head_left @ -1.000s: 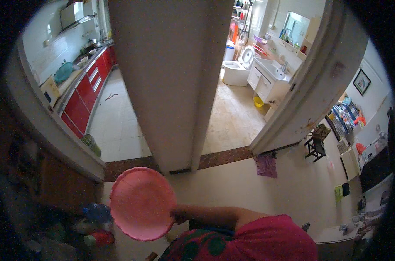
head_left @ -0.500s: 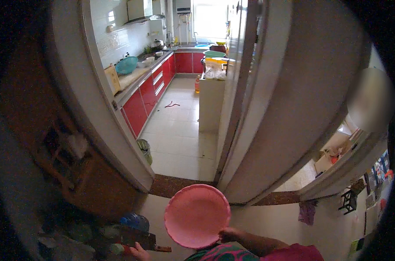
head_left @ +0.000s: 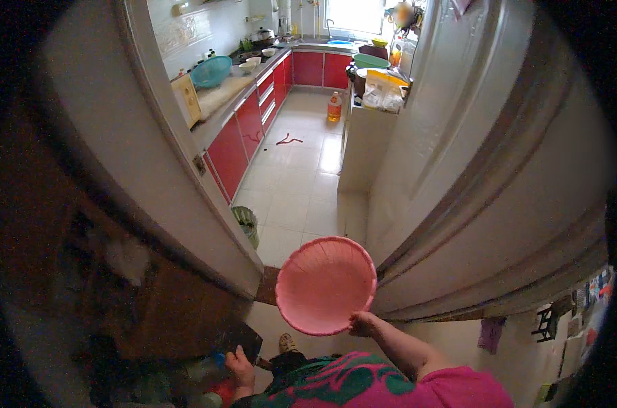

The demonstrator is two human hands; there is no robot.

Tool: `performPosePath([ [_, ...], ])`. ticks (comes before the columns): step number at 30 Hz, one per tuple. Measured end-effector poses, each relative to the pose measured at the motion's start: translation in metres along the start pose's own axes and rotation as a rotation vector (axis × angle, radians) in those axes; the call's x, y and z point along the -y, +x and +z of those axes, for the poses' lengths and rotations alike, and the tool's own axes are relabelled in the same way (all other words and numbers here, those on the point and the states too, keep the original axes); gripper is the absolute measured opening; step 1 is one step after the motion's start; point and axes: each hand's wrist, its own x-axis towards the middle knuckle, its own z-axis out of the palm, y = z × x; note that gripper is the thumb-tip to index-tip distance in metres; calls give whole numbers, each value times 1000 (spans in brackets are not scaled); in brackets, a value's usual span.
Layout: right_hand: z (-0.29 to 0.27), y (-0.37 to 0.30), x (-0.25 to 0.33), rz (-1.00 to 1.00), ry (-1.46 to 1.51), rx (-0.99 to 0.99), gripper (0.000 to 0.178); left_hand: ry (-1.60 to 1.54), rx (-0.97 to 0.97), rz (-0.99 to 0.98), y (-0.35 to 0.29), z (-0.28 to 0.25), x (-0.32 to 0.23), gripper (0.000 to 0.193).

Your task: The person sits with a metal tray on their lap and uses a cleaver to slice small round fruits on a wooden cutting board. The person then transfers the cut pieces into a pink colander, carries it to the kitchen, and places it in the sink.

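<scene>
A round pink plastic basin with a scalloped rim is held out in front of me, its inside facing up and nothing visible in it. My right hand is closed on its near right rim. Low on the left, my left hand is closed against a dark, flat, rectangular thing. A short brown handle-like stub juts from that thing beside the fingers, and dim light hides its exact kind.
A doorway opens ahead onto a kitchen with red cabinets. Inside are a green bin, red strips on the floor and an oil bottle. The counter bears a teal basin. A white door stands at right.
The doorway and kitchen look nearer. The basin has shifted slightly right and up in view, still in my right hand. My left hand and the dark thing have come up and right.
</scene>
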Motion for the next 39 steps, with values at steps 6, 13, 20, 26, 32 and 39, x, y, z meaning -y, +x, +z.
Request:
performPosePath([
  [6, -9, 47, 28, -28, 23, 30, 22, -62, 125, 264, 112, 46, -70, 24],
  [13, 50, 33, 113, 3, 80, -193, 12, -15, 267, 666, 254, 153, -78, 50],
  [20, 80, 79, 255, -123, -45, -174, 12, -274, 7, 514, 346, 223, -230, 21],
  [26, 149, 123, 403, -78, -110, -102, 11, -429, 40, 356, 425, 239, -333, 20],
  [32, 221, 182, 523, -114, -28, -17, 14, -326, -111, 350, 527, 293, -353, 20],
  [39, 257, 228, 641, -59, -108, 23, 19, -274, -54, 265, 649, 380, -361, 19],
])
